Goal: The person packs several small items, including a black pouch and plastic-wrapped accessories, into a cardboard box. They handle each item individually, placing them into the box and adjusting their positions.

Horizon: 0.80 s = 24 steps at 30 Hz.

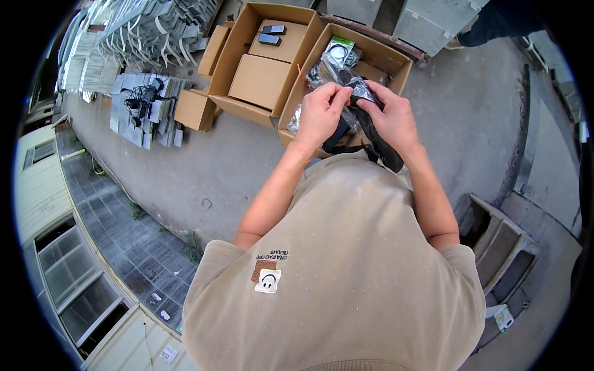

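Note:
Both of my hands are raised in front of me over an open cardboard box (399, 67). A long, dark, soft-looking item (380, 141), partly in clear plastic, hangs down toward my shirt; its exact kind I cannot tell. Thumb and fingers of my left hand (320, 116) pinch together at its upper end. My right hand (393, 120) is closed round its upper right side, thumb on top. Inside the box, clear plastic bags with dark contents lie beyond my fingers, beside a green-and-white packet (338, 51) showing a dark ring shape.
Left of that box, a larger open carton (276, 116) holds brown boxes and two small dark blocks (270, 39). Black cables (141, 102) lie on grey panels (125, 83) on the ground. Stacked metal sheets stand farther left. A concrete block frame (502, 244) is at right. Another person's dark-clothed leg (504, 25) shows top right.

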Each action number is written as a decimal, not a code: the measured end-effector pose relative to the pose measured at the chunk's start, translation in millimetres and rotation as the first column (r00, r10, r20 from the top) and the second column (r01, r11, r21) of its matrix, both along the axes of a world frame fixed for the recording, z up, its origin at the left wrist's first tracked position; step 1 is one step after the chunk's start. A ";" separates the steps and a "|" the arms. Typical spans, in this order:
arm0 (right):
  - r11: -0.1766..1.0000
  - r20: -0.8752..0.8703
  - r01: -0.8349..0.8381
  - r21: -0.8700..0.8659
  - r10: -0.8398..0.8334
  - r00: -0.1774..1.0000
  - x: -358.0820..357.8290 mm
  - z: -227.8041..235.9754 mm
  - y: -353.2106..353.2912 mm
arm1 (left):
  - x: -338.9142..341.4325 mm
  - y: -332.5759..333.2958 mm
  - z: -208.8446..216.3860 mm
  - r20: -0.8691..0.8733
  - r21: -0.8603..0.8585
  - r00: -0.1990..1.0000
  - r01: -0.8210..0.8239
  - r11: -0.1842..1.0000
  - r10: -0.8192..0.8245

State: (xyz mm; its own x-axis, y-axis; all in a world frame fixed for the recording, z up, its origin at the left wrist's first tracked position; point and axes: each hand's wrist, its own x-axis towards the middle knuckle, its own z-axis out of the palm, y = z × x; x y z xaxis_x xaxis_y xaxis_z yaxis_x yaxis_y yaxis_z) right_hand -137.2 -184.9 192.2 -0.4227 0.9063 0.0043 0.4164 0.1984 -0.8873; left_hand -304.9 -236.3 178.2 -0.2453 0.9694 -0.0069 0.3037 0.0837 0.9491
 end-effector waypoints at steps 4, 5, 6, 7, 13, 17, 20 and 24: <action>0.980 -0.077 -0.085 -0.181 0.072 0.994 19.2 4.2 20.1 | -30.3 3.8 -8.1 0.365 -0.044 0.924 0.142 0.989 -0.116; 0.971 -0.094 -0.093 -0.222 0.074 0.993 25.1 3.8 25.6 | -44.9 3.8 -7.8 0.417 -0.046 0.900 0.164 0.985 -0.130; 0.950 -0.181 -0.117 -0.289 0.066 0.981 32.6 0.4 31.1 | -56.6 4.7 4.1 0.361 -0.068 0.918 0.203 0.977 -0.166; 0.929 -0.205 -0.137 -0.343 0.068 0.976 39.2 1.1 35.0 | -67.7 7.9 19.1 0.304 -0.091 0.931 0.240 0.966 -0.203; 0.883 -0.233 -0.210 -0.421 0.118 0.965 52.9 -2.2 50.3 | -98.5 36.2 72.1 -0.660 -0.069 0.625 0.503 0.861 -0.418; 0.892 -0.321 -0.148 -0.428 0.004 0.947 49.9 0.9 49.1 | -90.6 47.0 74.5 -0.727 0.064 0.662 0.328 0.943 -0.180; 0.892 -0.391 -0.098 -0.441 -0.093 0.916 44.0 1.3 46.4 | -67.4 26.8 54.1 -0.434 0.087 0.900 -0.005 0.996 0.042; 0.881 -0.380 -0.106 -0.462 -0.088 0.921 38.4 -2.5 43.3 | -16.3 -1.8 8.8 -0.374 0.143 0.923 -0.041 0.989 0.092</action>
